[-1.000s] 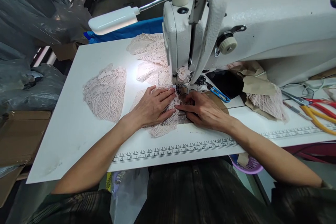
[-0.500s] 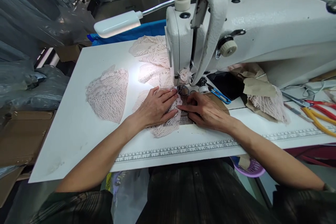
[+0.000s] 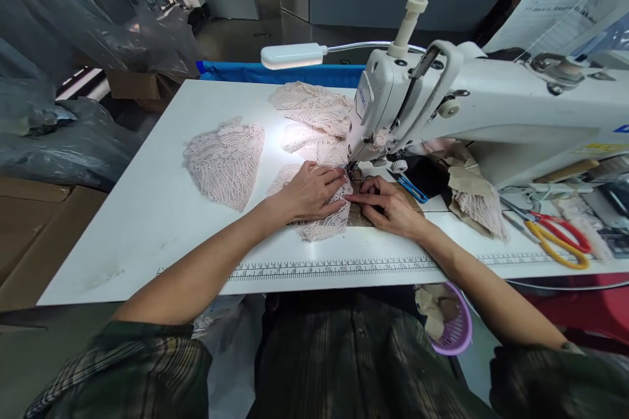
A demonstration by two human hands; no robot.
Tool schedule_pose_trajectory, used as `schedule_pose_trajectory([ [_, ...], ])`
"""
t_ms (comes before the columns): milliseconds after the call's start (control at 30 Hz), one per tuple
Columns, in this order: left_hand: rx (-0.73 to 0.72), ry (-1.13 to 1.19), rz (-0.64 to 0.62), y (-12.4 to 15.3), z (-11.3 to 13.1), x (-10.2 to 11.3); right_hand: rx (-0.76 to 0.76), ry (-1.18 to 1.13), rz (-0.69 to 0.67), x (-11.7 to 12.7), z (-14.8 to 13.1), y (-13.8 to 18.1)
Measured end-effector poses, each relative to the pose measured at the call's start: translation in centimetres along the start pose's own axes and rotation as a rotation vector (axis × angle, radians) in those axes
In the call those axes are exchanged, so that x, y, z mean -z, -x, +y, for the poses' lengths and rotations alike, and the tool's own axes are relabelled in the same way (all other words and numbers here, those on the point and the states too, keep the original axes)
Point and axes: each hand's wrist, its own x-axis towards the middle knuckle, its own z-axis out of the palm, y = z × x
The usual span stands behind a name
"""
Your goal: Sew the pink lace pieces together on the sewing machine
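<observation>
A pale pink lace piece (image 3: 319, 230) lies under the needle area of the white sewing machine (image 3: 376, 98). My left hand (image 3: 314, 191) rests flat on that lace, fingers stretched toward the presser foot, covering much of it. From the other side, my right hand (image 3: 390, 206) touches the lace's right edge with an outstretched index finger. Its other fingers are partly bent and apart, over the metal plate. Pale lace pieces (image 3: 314, 105) lie behind my left hand, and a separate lace piece (image 3: 226, 160) lies flat to the left.
Blue thread snips (image 3: 413, 188) lie right of the needle. Farther right are a lace bundle with brown paper (image 3: 472, 190) and yellow-handled scissors (image 3: 560, 245). A printed ruler (image 3: 319, 270) runs along the table's front edge. A lamp (image 3: 292, 55) hangs above; a purple basket (image 3: 455, 334) sits below.
The head view has shifted, showing more of the machine's right side and the basket. Both hands stay in nearly the same place on the lace.
</observation>
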Motion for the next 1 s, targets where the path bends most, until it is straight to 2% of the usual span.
schedule_pose_trajectory([
  [267,-0.036,-0.019,-0.006,-0.22,-0.29,0.31,-0.006,0.054,-0.012,0.21,-0.54,-0.13],
  [567,-0.039,-0.013,-0.031,-0.42,-0.45,0.34,-0.002,-0.021,-0.020,0.07,0.19,0.05],
  [800,-0.072,-0.038,0.048,-0.51,0.10,0.33,0.009,-0.001,-0.016,0.39,-0.08,0.04],
  [1000,-0.088,0.026,0.047,-0.60,0.29,0.48,0.008,0.022,-0.039,0.56,0.02,0.14],
])
